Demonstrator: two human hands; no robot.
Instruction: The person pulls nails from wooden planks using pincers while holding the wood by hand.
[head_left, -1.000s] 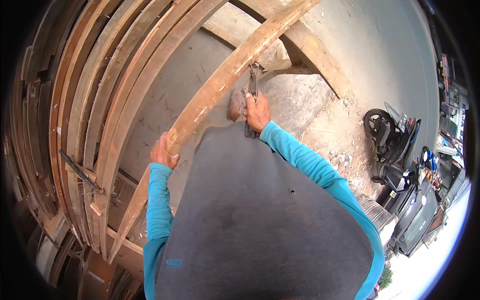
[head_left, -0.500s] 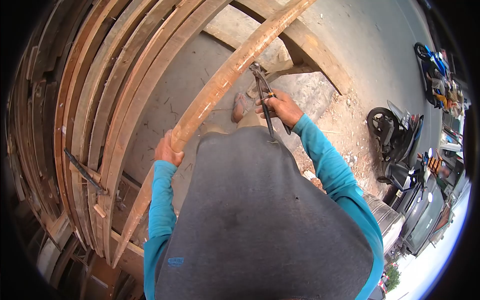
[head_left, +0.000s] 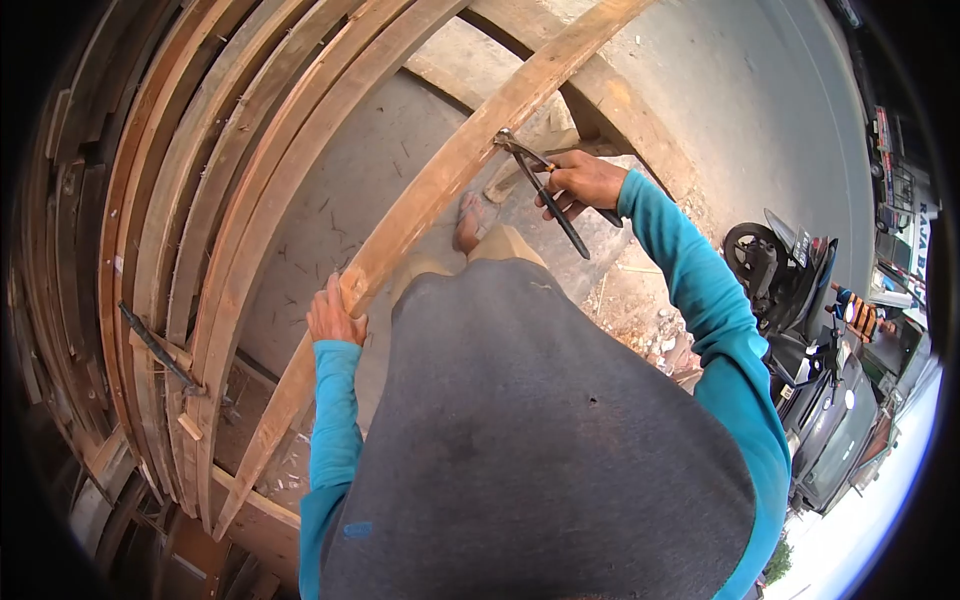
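At far left, stacked planks (head_left: 165, 220) run lengthwise, bowed in this wide view, with a dark-handled tool (head_left: 150, 338) lying across them. To their right, my left hand (head_left: 335, 312) is closed on the lower part of a long plank (head_left: 430, 205), fingers over its face and thumb along its side. This plank slants from lower left to upper right, over the grey floor (head_left: 385, 130), where thin dark bits like nails are scattered. My foot (head_left: 468, 225) stands on the ground beyond my dark shirt front (head_left: 560, 400). Right of it, the pincers (head_left: 551, 205) have their head at the plank's right-hand edge and their handles spread; what lies between the jaws is too small to tell. My right hand (head_left: 590, 182) grips the pincers by the handles. Behind it, a thick beam (head_left: 635, 110) passes beneath the plank. Farther right are a parked motorcycle (head_left: 770, 262), a dark car (head_left: 838, 430) and a person in a striped top (head_left: 857, 312).
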